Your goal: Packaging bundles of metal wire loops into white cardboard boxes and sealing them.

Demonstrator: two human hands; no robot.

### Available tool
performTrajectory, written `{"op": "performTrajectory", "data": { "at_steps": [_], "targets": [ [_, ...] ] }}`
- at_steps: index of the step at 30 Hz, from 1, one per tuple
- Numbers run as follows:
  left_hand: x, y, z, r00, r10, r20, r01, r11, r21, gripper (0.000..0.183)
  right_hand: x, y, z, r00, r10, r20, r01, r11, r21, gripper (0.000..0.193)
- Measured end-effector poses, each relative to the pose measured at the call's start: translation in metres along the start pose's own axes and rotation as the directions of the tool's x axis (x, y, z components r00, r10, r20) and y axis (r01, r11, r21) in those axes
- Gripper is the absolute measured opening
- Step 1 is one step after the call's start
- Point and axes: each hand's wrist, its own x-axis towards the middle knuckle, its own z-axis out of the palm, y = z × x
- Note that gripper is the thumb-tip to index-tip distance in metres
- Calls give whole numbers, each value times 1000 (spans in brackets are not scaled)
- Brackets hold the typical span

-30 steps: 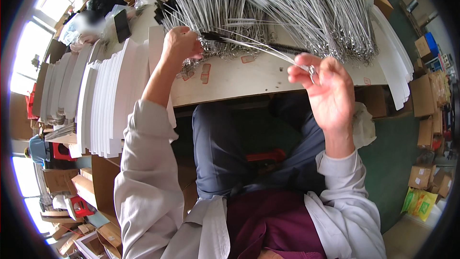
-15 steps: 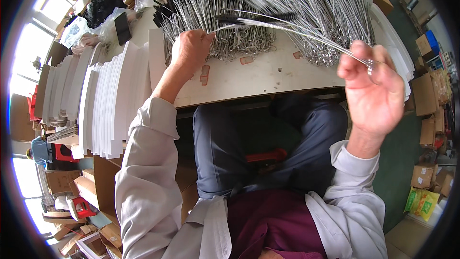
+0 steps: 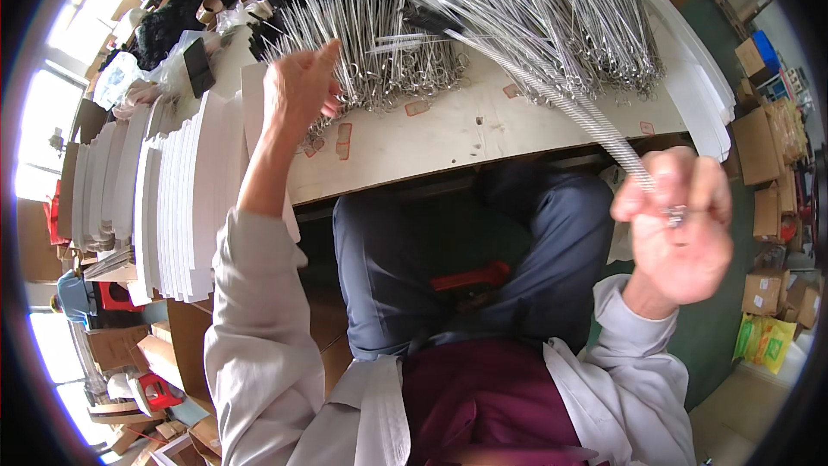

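Between the fingers and thumb of my right hand (image 3: 673,220) are the looped ends of wire-handled brushes (image 3: 595,121). Their wire stems, smeared by motion so I cannot tell how many, slant up and left to dark bristles above the table. My left hand (image 3: 297,91) is at the left end of a pile of black-bristled wire brushes (image 3: 362,43), fingers apart, with nothing seen in them. Right of that pile lies a larger heap of pale-bristled wire brushes (image 3: 552,17), loop ends toward me.
The white table (image 3: 431,138) spans the space in front of me. Folded white card strips (image 3: 177,207) stand in rows on the left, more white sheets (image 3: 690,78) at the right. A dark phone-like slab (image 3: 198,67) and plastic bags lie back left. Cardboard boxes (image 3: 759,151) line the right side.
My left hand has let go of the brush end it pinched and moved left. My right hand has come down nearer me, drawing the brushes along; the view has shifted slightly.
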Motion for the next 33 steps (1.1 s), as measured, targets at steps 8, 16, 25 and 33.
{"op": "performTrajectory", "data": {
  "at_steps": [8, 16, 25, 33],
  "targets": [
    [-113, 41, 64, 713, 99, 694, 523, 584, -621, 51, -34, 61, 32, 974, 62, 216, 35, 908, -417, 17],
    [-119, 45, 64, 818, 167, 550, 203, 811, -548, 32, -73, 88, 6, 988, 154, -25, -152, 916, -371, 9],
    [-127, 84, 102, 771, 285, 569, 92, 835, -543, 23, -52, 92, 5, 865, 458, -206, -499, 833, -239, 25],
    [-49, 79, 124, 852, 370, 372, -324, 929, -181, 24, 11, 94, -88, 927, -243, -286, -179, 385, -906, 24]
  ]
}}
